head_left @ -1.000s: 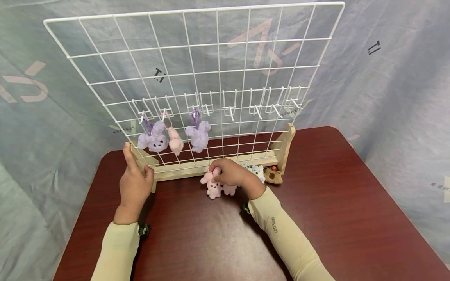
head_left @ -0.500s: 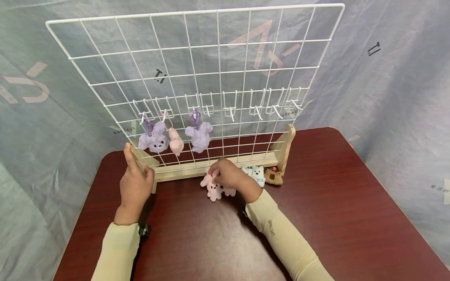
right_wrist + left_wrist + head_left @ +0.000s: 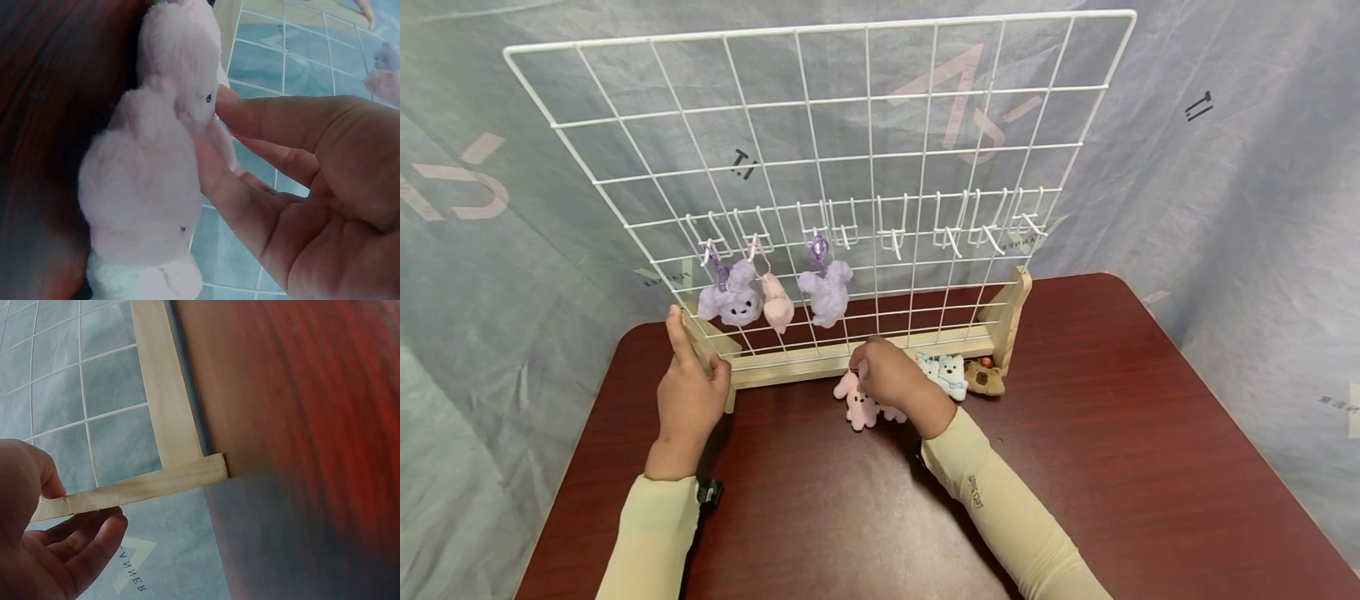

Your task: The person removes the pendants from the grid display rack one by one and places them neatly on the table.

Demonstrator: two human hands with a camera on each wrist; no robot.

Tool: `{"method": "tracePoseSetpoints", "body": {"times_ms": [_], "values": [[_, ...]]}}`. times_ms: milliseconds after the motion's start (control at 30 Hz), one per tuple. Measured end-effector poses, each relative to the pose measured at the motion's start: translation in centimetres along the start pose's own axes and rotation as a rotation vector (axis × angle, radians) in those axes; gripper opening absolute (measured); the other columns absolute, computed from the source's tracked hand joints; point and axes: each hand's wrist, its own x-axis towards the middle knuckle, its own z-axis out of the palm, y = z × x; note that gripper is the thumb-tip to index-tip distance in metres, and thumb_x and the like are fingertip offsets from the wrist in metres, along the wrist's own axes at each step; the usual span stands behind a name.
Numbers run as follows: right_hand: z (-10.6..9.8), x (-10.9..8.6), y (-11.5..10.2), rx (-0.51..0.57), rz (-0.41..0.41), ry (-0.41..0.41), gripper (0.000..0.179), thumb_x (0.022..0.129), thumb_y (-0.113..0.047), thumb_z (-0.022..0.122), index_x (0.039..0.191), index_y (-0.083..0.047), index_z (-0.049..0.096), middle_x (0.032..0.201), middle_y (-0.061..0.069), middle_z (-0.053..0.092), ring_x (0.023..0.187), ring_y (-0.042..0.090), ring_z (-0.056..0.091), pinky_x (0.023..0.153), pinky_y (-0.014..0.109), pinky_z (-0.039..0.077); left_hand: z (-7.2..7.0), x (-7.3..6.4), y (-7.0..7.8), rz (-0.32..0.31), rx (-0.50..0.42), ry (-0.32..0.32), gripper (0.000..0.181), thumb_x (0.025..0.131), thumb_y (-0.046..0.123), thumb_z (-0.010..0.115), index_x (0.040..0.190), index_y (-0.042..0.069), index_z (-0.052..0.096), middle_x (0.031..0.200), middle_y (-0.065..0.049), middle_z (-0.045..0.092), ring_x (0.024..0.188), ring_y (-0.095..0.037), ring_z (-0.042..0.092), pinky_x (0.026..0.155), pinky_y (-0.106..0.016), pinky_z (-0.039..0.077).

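My left hand [image 3: 688, 392] holds the wooden end post [image 3: 119, 492] of the rack's stand, thumb on one side and fingers on the other. At the stand's front, my right hand [image 3: 891, 379] pinches a pink plush keychain [image 3: 860, 408] near its head and ear. In the right wrist view, thumb and fingertips press into the pink fur. A second pink plush [image 3: 140, 187] lies right beside it, mostly hidden behind the hand in the head view. White plush bears [image 3: 951, 375] with blue bows and a brown plush [image 3: 984, 377] lie to the right.
A white wire grid [image 3: 871, 125] stands upright in the wooden stand. A purple plush [image 3: 735, 296], a pink plush [image 3: 777, 307] and another purple plush [image 3: 827, 296] hang on its left hooks. Several bare hooks [image 3: 951, 237] stick out further right. The dark red table [image 3: 820, 517] lies below.
My right hand has curled down slightly over the pink plush, which has shifted a little to the right. The white bears show more now. My left hand has stayed on the post.
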Motion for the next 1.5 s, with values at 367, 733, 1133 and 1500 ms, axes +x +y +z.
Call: {"method": "tracePoseSetpoints", "body": {"times_ms": [367, 733, 1133, 1500], "values": [[0.1, 0.0, 0.2, -0.068, 0.059, 0.061, 0.03, 0.083, 0.002, 0.078, 0.112, -0.007, 0.078, 0.117, 0.01, 0.077, 0.11, 0.03, 0.072, 0.094, 0.045, 0.058, 0.1, 0.1, 0.0, 0.005, -0.009, -0.002, 0.09, 0.094, 0.009, 0.061, 0.168, 0.014, 0.01, 0.075, -0.029, 0.057, 0.051, -0.037, 0.046, 0.049, -0.055, 0.038], [-0.3, -0.5, -0.1, -0.141, 0.106, 0.102, 0.025, 0.086, -0.008, 0.076, 0.111, -0.012, 0.078, 0.116, 0.006, 0.077, 0.099, 0.027, 0.073, 0.08, 0.044, 0.058, 0.2, -0.2, 0.0, 0.004, -0.012, -0.005, 0.09, 0.094, 0.009, 0.061, 0.169, 0.014, 0.011, 0.078, -0.031, 0.058, 0.05, -0.037, 0.046, 0.049, -0.053, 0.037], [-1.3, -0.4, -0.9, 0.363, -0.008, 0.254, 0.033, 0.095, -0.022, 0.078, 0.124, -0.007, 0.071, 0.122, 0.012, 0.077, 0.088, 0.022, 0.077, 0.073, 0.029, 0.059, 0.1, -0.1, 0.1, 0.008, -0.015, 0.002, 0.091, 0.093, 0.009, 0.061, 0.168, 0.013, 0.011, 0.081, -0.034, 0.06, 0.052, -0.041, 0.049, 0.05, -0.058, 0.039], [-2.2, -0.7, -3.4, 0.661, -0.129, 0.413, 0.069, 0.092, -0.012, 0.081, 0.151, -0.009, 0.047, 0.133, 0.019, 0.064, 0.116, 0.035, 0.07, 0.09, 0.044, 0.062, 0.1, 0.1, 0.0, 0.001, -0.009, 0.018, 0.092, 0.092, 0.008, 0.062, 0.169, 0.013, 0.011, 0.078, -0.033, 0.058, 0.051, -0.041, 0.047, 0.05, -0.059, 0.039]]}}
